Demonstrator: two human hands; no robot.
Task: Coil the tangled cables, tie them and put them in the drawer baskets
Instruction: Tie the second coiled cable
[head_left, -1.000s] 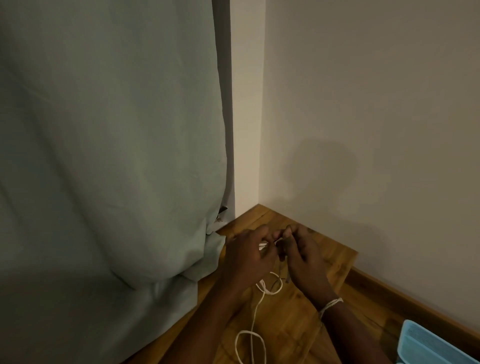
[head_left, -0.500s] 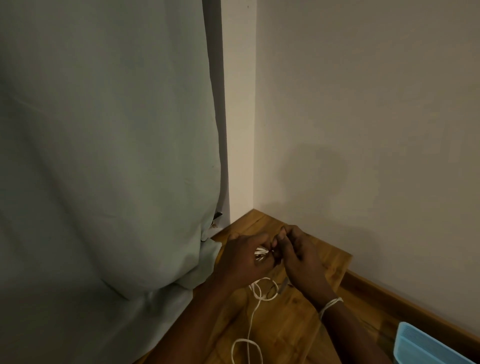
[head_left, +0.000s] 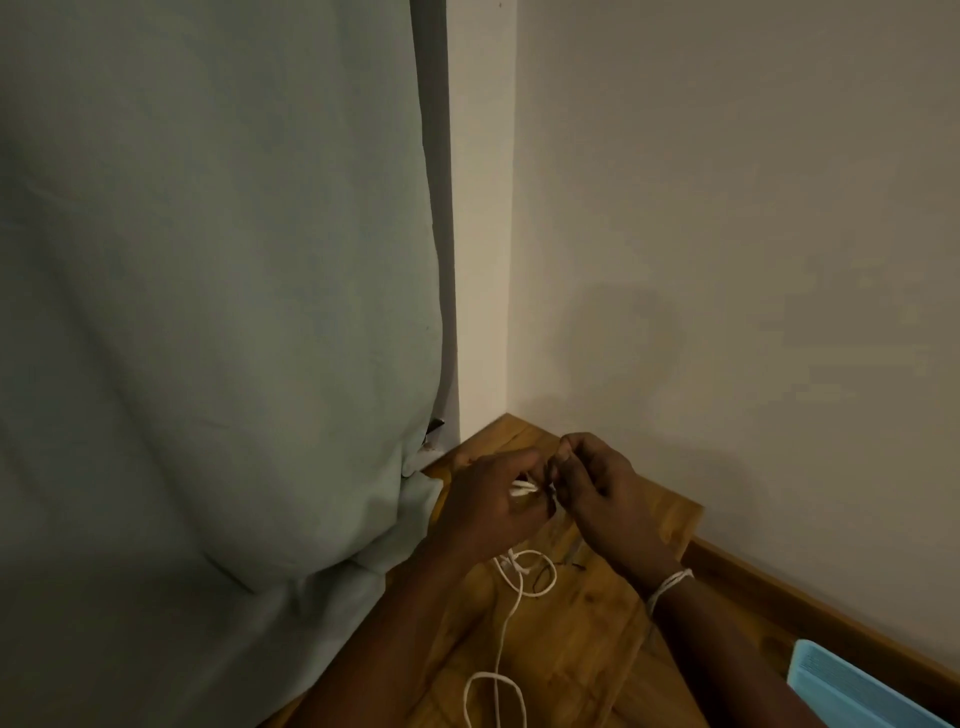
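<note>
Between my two hands, close over the far corner of the wooden surface (head_left: 587, 644), sits a small white bundle of cable (head_left: 521, 489). My left hand (head_left: 491, 506) has its fingers curled round that bundle, gripping it from the left side. My right hand (head_left: 602, 491) meets it fingertip to fingertip, the thumb and forefinger pinched together on something thin and dark at the bundle's right edge; what that item is I cannot tell, as it is too small and shadowed. Both hands are closed tight, no gap showing between the fingers.

From under my left hand the white cable drops down, forms a loose knotted loop (head_left: 524, 569) lying on the wood, then runs as a single strand toward me and ends in a second loop (head_left: 491, 699) at the bottom edge of view. A thin dark strand lies beside the upper loop, touching or crossing it; which, I cannot tell.

Round my right wrist is a wrap of white cord (head_left: 670, 583).

Left of my left forearm, a pale green curtain (head_left: 218, 322) hangs down and bunches onto the wooden surface. Behind the hands, two plain walls (head_left: 737, 218) meet in a corner. At lower right, a light blue basket (head_left: 852, 686) shows in part, well apart from the cable.
</note>
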